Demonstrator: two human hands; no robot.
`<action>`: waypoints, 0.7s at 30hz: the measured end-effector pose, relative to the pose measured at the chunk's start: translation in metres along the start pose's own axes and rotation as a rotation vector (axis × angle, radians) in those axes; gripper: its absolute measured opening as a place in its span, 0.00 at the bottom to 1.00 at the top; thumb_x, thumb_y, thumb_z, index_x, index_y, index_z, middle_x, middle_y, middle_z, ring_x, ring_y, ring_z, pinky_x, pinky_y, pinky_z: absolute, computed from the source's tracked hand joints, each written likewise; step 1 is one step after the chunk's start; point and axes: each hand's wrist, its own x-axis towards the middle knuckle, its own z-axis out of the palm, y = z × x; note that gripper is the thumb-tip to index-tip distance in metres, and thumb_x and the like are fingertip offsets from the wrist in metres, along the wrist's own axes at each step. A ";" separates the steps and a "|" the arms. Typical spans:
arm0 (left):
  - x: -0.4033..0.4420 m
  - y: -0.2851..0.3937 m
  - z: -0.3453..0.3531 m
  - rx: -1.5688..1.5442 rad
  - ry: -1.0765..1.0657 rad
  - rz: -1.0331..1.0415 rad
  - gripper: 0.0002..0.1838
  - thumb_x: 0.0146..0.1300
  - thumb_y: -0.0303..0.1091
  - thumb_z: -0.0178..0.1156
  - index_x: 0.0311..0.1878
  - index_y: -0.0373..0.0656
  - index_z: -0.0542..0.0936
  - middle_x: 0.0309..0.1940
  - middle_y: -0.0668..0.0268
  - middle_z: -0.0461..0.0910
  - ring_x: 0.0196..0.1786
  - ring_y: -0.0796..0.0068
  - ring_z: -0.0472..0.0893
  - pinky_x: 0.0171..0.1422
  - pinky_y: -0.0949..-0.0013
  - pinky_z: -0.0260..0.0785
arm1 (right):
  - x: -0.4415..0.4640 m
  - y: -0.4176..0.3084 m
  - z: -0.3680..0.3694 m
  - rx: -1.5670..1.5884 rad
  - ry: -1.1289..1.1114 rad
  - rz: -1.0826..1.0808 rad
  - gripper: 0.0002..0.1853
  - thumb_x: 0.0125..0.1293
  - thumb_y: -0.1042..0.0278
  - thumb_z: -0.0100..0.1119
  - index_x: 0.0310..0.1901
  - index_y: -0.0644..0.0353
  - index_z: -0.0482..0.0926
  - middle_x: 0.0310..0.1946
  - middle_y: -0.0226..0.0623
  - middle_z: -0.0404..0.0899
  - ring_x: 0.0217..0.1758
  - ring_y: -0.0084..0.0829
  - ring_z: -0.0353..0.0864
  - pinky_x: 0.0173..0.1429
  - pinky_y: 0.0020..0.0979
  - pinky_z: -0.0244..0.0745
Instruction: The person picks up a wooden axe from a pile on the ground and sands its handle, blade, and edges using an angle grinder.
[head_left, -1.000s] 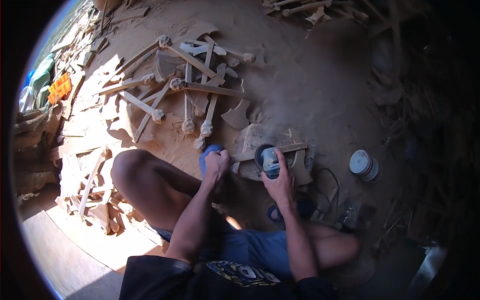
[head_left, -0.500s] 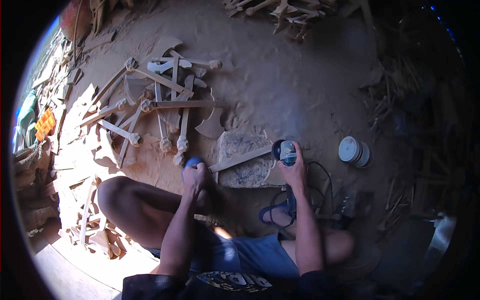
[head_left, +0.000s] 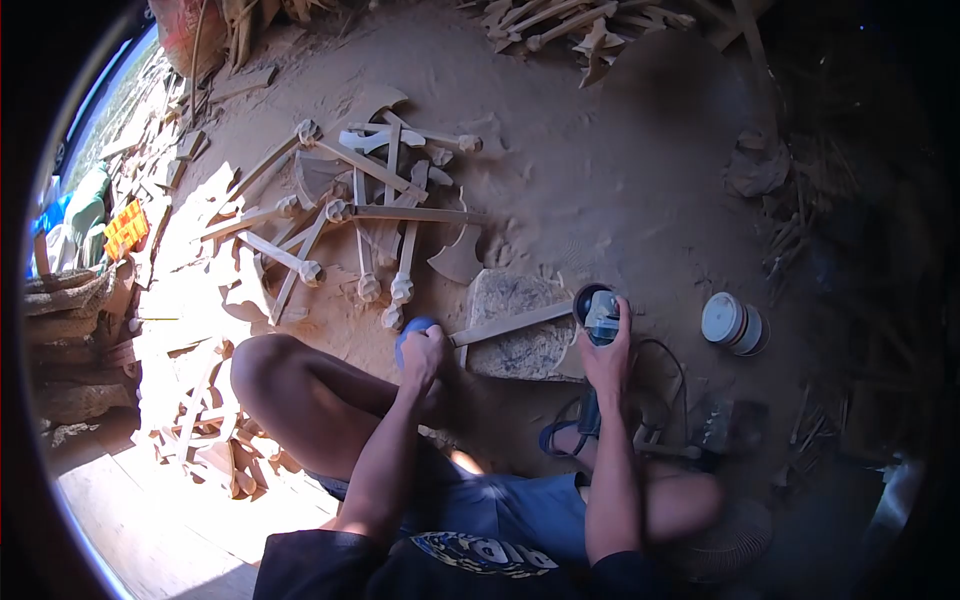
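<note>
My left hand point(head_left: 425, 352) is closed around the near end of a long wooden stick point(head_left: 510, 325). The stick lies slanted across a rough, worn block point(head_left: 515, 295) on the ground. My right hand point(head_left: 608, 345) grips an angle grinder point(head_left: 600, 312) from above, its round dark guard at the stick's far end. Whether the disc touches the wood I cannot tell. A curved pale wooden edge point(head_left: 570, 360) shows beside the block, under the grinder. A blue sandal tip point(head_left: 412, 328) shows just behind my left hand.
Several carved wooden sticks with knobbed ends point(head_left: 310, 272) and axe-blade-shaped pieces point(head_left: 460, 255) lie piled on the dusty ground to the left. A white tub point(head_left: 725, 322) stands at the right. The grinder's cable point(head_left: 680, 375) loops near my right leg. More wood pieces point(head_left: 590, 25) lie at the back.
The whole view has shifted, so the scene sits farther right and slightly lower. Both hands keep their hold, and the stick and grinder stay about the same on the block.
</note>
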 end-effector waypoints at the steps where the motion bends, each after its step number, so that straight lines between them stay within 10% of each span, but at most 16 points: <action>1: -0.007 0.006 -0.006 -0.010 -0.006 0.006 0.30 0.67 0.50 0.51 0.43 0.28 0.89 0.41 0.33 0.87 0.50 0.34 0.88 0.63 0.47 0.77 | -0.011 -0.003 0.011 0.025 -0.083 -0.059 0.45 0.60 0.67 0.74 0.79 0.48 0.65 0.68 0.52 0.80 0.69 0.53 0.82 0.70 0.46 0.77; 12: -0.008 0.011 -0.010 -0.087 -0.042 -0.005 0.30 0.66 0.51 0.53 0.39 0.28 0.89 0.38 0.35 0.87 0.48 0.40 0.89 0.58 0.48 0.79 | -0.076 -0.064 0.067 -0.191 -0.560 -0.162 0.48 0.59 0.61 0.75 0.81 0.41 0.62 0.59 0.59 0.84 0.54 0.68 0.85 0.63 0.60 0.80; 21: 0.017 -0.012 0.008 -0.076 -0.064 0.004 0.26 0.66 0.49 0.55 0.37 0.32 0.90 0.33 0.41 0.88 0.42 0.45 0.91 0.54 0.52 0.80 | -0.065 -0.047 0.051 -0.130 -0.446 -0.068 0.48 0.60 0.61 0.74 0.81 0.35 0.62 0.55 0.60 0.86 0.55 0.69 0.83 0.63 0.61 0.79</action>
